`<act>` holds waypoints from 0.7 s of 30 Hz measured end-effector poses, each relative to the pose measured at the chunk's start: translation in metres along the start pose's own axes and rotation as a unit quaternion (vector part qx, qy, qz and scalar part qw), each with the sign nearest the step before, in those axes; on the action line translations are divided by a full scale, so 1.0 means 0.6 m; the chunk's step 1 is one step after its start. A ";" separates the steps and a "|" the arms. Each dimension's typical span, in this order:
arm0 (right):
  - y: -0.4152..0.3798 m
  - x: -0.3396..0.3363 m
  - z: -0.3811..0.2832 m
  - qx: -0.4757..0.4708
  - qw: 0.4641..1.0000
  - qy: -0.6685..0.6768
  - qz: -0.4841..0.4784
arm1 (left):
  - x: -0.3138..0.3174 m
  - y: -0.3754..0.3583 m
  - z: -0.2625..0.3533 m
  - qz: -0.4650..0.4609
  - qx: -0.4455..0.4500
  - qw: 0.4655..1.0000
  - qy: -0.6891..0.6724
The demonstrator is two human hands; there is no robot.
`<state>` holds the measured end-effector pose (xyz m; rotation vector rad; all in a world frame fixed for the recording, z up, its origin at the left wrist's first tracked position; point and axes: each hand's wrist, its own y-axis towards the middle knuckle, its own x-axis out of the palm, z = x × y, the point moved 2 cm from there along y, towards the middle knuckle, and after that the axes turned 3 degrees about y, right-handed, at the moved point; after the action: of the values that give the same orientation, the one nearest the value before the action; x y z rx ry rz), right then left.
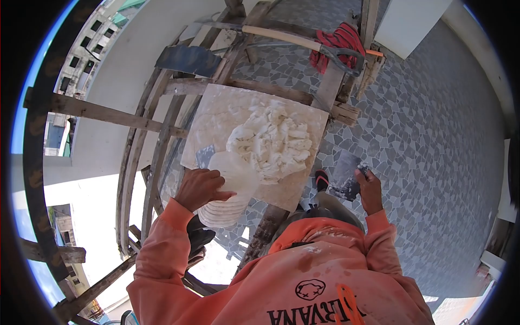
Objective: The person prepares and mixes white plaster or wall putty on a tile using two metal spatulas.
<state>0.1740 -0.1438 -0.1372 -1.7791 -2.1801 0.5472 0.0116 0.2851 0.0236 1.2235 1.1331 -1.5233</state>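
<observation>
My left hand (pixel 201 187) is closed at the edge of a whitish, rounded plastic piece (pixel 235 170) with a ribbed lower end. That piece overlaps the near left part of a beige board (pixel 208 116). A heap of thick white putty (pixel 273 142) lies on the board, beyond and to the right of my left hand. Next to the plastic piece a small grey blade (pixel 205 156) shows on the board. On the right, off the board's edge, my right hand (pixel 370 193) grips a flat grey scraper (pixel 344 176) smeared with white.
Wooden scaffold beams (pixel 157 179) stand around the board on the left and far side. At the back lie a long-handled shovel (pixel 287 37), a red striped cloth (pixel 338 46) and a dark sheet (pixel 188 60). Stone-patterned floor (pixel 417 162) spreads to the right.
</observation>
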 end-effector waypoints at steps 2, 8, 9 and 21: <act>-0.006 0.000 -0.008 -0.013 1.000 -0.013 0.008 | -0.002 0.008 -0.004 -0.006 -0.002 1.000 0.001; -0.007 -0.002 -0.011 -0.011 1.000 -0.007 0.021 | -0.005 0.022 -0.013 -0.054 -0.010 0.998 0.015; -0.009 -0.003 -0.014 -0.005 1.000 -0.019 0.018 | -0.005 0.024 -0.013 -0.061 -0.011 0.998 0.014; -0.006 -0.003 -0.006 -0.005 1.000 -0.015 0.009 | -0.013 0.039 -0.019 -0.105 0.001 0.994 0.018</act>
<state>0.1730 -0.1460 -0.1323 -1.8081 -2.1933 0.5727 0.0379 0.2916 0.0267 1.1667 1.3189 -1.6634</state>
